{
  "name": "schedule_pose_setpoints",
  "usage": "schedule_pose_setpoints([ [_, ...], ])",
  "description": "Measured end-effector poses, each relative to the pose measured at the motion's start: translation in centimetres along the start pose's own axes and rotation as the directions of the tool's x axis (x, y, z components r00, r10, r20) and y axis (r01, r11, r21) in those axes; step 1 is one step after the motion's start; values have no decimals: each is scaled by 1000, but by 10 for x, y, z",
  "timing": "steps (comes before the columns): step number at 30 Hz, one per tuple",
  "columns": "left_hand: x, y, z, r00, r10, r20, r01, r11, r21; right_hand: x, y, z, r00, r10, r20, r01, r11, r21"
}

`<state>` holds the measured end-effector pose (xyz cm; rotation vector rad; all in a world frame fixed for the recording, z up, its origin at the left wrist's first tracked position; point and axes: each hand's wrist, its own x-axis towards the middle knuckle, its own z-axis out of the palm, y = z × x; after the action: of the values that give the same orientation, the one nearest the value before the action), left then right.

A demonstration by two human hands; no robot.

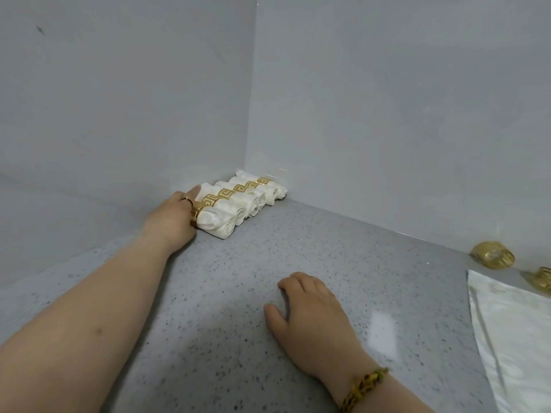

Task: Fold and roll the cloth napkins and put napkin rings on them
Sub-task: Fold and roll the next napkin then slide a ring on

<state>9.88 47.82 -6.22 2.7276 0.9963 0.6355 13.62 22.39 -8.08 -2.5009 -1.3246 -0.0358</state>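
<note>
Several rolled white napkins with gold rings lie side by side in a row in the far corner of the grey speckled counter. My left hand is stretched out and wrapped around the nearest rolled napkin at its gold ring, pressing it against the row. My right hand rests palm down on the counter, fingers slightly apart, holding nothing. A flat white napkin lies at the right edge. Loose gold napkin rings sit behind it.
Grey walls meet in a corner directly behind the row of rolls. The speckled counter stretches between the rolls and the flat napkin. Another gold ring is cut off by the right edge of the view.
</note>
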Motion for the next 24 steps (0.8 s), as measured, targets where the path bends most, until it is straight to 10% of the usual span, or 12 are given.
schedule_pose_setpoints([
  [11, -44, 11, -20, 991, -129, -30, 127, 989, -73, -2, 1, -1, 1000, 14, -3, -14, 1000, 23],
  [24, -214, 119, -66, 953, 270, 136, -182, 871, -456, -115, 15, -64, 1000, -3, -26, 6, 994, 106],
])
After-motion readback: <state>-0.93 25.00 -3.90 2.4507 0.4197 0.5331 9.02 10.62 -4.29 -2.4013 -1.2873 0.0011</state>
